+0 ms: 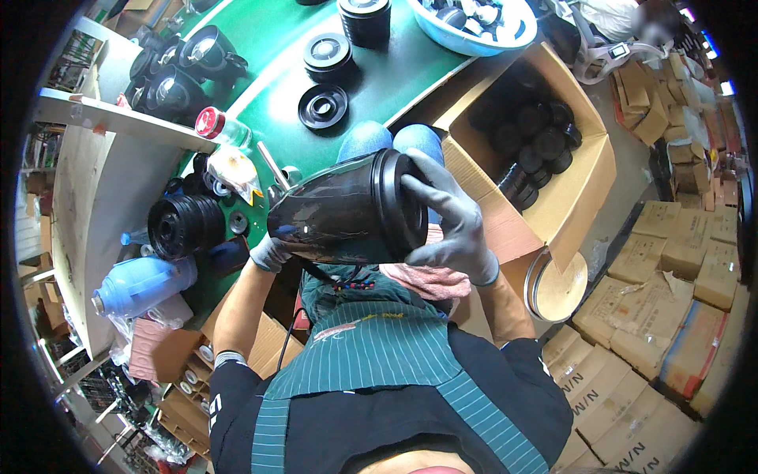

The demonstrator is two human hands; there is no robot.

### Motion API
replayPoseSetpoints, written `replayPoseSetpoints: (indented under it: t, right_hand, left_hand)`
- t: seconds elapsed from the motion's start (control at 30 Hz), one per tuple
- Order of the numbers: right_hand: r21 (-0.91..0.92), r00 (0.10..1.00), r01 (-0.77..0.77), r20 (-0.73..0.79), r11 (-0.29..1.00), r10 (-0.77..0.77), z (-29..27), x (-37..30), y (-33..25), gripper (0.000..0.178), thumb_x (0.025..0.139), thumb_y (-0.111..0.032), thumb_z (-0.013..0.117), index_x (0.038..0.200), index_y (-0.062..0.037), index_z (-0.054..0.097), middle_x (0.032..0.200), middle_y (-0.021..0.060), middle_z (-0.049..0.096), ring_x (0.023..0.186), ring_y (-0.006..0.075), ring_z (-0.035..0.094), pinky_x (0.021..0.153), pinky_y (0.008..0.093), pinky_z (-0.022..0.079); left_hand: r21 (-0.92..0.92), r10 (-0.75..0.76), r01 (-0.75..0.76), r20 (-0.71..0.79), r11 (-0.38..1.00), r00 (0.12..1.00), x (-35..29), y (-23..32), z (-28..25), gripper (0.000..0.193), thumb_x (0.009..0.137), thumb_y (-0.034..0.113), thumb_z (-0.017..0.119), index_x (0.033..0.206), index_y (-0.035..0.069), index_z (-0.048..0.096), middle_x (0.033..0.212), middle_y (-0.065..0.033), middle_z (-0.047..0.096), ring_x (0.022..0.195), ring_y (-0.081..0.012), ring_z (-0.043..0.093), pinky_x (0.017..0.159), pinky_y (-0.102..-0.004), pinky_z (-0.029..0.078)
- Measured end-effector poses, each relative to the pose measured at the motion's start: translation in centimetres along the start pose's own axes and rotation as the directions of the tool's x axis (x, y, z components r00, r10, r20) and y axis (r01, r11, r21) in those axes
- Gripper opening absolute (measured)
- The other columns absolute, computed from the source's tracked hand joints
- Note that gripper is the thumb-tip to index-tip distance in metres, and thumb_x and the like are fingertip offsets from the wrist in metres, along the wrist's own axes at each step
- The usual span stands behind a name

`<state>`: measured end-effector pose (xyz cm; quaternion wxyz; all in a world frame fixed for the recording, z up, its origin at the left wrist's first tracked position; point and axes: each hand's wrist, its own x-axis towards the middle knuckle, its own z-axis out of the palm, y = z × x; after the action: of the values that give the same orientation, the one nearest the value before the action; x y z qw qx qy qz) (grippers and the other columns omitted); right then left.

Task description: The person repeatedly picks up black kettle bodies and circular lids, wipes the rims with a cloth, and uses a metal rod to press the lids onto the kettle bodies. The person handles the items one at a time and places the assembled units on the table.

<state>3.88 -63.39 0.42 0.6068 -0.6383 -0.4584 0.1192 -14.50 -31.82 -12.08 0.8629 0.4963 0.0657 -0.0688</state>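
A large glossy black canister lies sideways in front of my apron, held between both hands. At its right end sits a wide black ringed cap. My right hand, in a grey glove, grips this capped end, fingers over the top and thumb below. The gloved left hand holds the narrower left end from underneath, and its fingers are mostly hidden behind the canister. Beyond the canister, on the green table, lie a flat black ringed disc and a short stack of black lids.
Right of my knees stands an open cardboard box of round black parts. A light blue basin holds small parts. At left are a stack of black rings, a blue bottle-shaped vessel and a red-capped jar. Stacked cartons line the right.
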Motion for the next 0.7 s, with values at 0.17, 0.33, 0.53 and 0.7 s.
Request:
replayPoseSetpoints:
  t: [0.17,0.33,0.53,0.7]
  right_hand:
    - [0.029,0.996,-0.083,-0.035,0.996,0.084,-0.2,0.1,0.3,0.102,0.061,-0.044,0.103,0.147,-0.0021,0.066,0.161,0.0286,0.051,0.151,0.0405,0.05,0.124,0.0477,0.041]
    - [0.051,0.887,-0.451,-0.085,0.891,0.454,-0.1,-0.5,2.2,0.072,0.102,-0.042,0.073,0.156,-0.0004,0.05,0.131,0.0259,0.07,0.117,0.0314,0.072,0.099,0.0395,0.057]
    - [0.051,0.896,-0.433,0.137,0.9,0.423,-1.0,-0.1,2.0,0.049,0.111,-0.032,0.058,0.149,-0.002,0.054,0.095,0.0162,0.068,0.073,0.0228,0.073,0.066,0.0362,0.06]
    - [-0.433,0.929,-0.072,0.298,0.899,0.218,-2.5,0.2,1.6,0.039,0.112,-0.029,0.052,0.142,-0.0045,0.057,0.105,0.0245,0.071,0.088,0.0399,0.074,0.081,0.0471,0.061]
  left_hand:
    - [-0.182,-0.03,0.009,-0.115,0.983,0.993,-0.3,-0.6,0.0,0.051,0.111,0.024,0.057,0.157,0.003,0.051,0.153,-0.017,0.061,0.134,-0.0287,0.064,0.113,-0.0474,0.056]
    - [0.969,0.647,-0.19,0.044,0.157,0.761,0.7,9.6,7.0,0.033,0.091,0.013,0.074,0.121,-0.001,0.079,0.111,-0.0162,0.082,0.1,-0.0282,0.081,0.091,-0.0385,0.064]
    - [0.934,0.628,-0.343,0.327,-0.102,0.706,0.6,11.3,7.4,0.031,0.091,0.013,0.073,0.115,-0.005,0.08,0.105,-0.018,0.082,0.096,-0.0316,0.082,0.089,-0.0402,0.065]
    - [0.949,0.631,-0.239,0.059,0.205,0.774,-0.6,8.9,7.0,0.035,0.092,0.015,0.074,0.123,-0.002,0.078,0.108,-0.0155,0.082,0.099,-0.0272,0.08,0.093,-0.0375,0.062]
